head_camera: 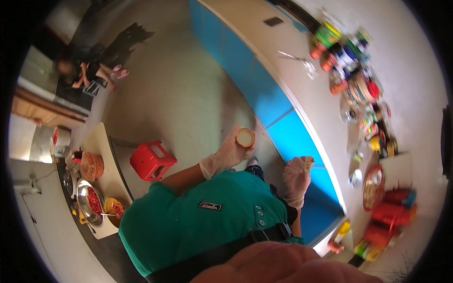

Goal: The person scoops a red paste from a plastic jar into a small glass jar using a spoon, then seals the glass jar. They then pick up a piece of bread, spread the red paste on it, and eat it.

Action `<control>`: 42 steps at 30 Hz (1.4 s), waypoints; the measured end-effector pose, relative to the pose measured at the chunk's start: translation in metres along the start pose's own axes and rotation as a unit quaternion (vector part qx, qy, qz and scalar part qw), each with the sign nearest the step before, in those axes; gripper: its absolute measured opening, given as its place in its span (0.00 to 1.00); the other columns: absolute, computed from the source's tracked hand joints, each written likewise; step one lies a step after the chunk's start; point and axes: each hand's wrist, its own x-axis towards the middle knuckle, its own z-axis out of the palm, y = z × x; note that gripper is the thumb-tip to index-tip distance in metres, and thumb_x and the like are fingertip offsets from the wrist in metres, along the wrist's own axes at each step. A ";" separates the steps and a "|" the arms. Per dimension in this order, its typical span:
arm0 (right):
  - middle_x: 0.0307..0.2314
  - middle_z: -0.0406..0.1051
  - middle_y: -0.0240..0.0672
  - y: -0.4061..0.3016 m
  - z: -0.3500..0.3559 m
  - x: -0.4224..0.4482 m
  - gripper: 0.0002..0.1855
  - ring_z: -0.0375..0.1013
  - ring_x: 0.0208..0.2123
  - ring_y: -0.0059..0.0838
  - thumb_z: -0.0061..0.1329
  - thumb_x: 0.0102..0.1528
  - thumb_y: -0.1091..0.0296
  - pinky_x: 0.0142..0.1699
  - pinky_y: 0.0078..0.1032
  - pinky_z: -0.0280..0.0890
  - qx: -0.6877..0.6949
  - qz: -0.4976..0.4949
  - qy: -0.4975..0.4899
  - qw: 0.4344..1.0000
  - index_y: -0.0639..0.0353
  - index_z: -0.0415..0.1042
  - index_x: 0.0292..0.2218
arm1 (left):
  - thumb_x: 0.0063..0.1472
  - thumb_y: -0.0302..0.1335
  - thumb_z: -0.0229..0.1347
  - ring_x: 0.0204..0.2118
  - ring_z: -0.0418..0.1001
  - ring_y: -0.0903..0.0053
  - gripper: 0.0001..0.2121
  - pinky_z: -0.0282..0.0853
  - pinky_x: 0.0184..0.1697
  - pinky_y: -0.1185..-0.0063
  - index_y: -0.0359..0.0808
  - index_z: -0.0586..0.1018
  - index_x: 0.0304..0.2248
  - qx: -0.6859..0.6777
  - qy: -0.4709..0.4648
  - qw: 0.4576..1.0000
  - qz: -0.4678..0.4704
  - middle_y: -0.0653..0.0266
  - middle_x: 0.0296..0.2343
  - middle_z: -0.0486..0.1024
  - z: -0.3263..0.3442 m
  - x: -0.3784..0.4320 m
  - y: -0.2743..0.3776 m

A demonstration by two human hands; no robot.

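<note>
My left hand [228,152], in a clear plastic glove, holds up a small round object [245,137] with a pale face and a brown rim. Whether it is a lid or a shallow cup, I cannot tell. Also gloved, my right hand [296,180] is raised beside the blue cabinet front, its fingers closed on a small beige lump [309,162]. The lump's kind is unclear. Both hands are in front of my green shirt [201,212], apart from each other.
A pale countertop [300,81] over blue cabinets [293,134] runs along the right, bearing jars, bottles and a red-rimmed tray [373,187]. At left are a red plastic stool [152,161] and a table with a metal basin [82,198] of red food. A person [90,72] sits far left.
</note>
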 end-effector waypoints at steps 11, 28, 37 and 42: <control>0.26 0.57 0.28 0.115 -0.033 0.360 0.03 0.57 0.29 0.22 0.48 0.57 0.76 0.37 0.21 0.58 0.051 0.236 0.056 0.969 0.61 0.67 0.35 | 0.67 0.46 0.40 0.24 0.66 0.70 0.21 0.64 0.29 0.76 0.37 0.74 0.40 -0.092 0.132 0.943 0.291 0.57 0.26 0.73 -0.074 -0.006 0.313; 0.26 0.58 0.27 0.452 -0.072 0.952 0.08 0.58 0.29 0.19 0.50 0.56 0.77 0.37 0.18 0.57 0.018 0.441 0.015 0.897 0.60 0.70 0.39 | 0.63 0.49 0.45 0.30 0.68 0.71 0.21 0.63 0.32 0.76 0.39 0.75 0.40 -0.214 0.222 0.781 0.544 0.62 0.31 0.73 -0.262 -0.021 0.750; 0.25 0.57 0.25 0.585 -0.051 1.231 0.04 0.58 0.28 0.18 0.48 0.59 0.74 0.34 0.18 0.58 -0.046 0.350 0.052 0.934 0.55 0.68 0.37 | 0.66 0.49 0.42 0.28 0.69 0.73 0.22 0.64 0.28 0.77 0.37 0.74 0.40 -0.069 0.139 0.859 0.487 0.62 0.28 0.73 -0.230 0.083 1.224; 0.27 0.61 0.27 0.654 -0.090 1.376 0.04 0.61 0.29 0.20 0.47 0.60 0.72 0.37 0.20 0.61 -0.115 0.290 0.107 0.944 0.54 0.69 0.39 | 0.66 0.48 0.42 0.30 0.70 0.72 0.23 0.65 0.28 0.77 0.34 0.74 0.41 -0.056 0.153 0.918 0.362 0.60 0.30 0.73 -0.216 0.180 1.409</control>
